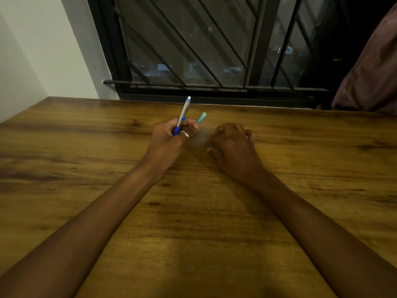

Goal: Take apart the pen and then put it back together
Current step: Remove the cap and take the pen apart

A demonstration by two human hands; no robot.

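Head view: left hand point(169, 136) is gripping the pen body point(182, 116) and a teal piece point(202, 117), grip closed, above the desk point(86, 168). Right hand point(232, 145) is curling loosely; contents unclear. Pen seems apart; reassembly pending.

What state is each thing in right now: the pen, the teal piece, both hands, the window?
Pen: held tilted up in the left hand, white end uppermost.
Teal piece: sticking out past the left fingertips, apart from the pen.
Left hand: closed on the pen.
Right hand: curled on the table; contents hidden.
Window: barred, dark outside.
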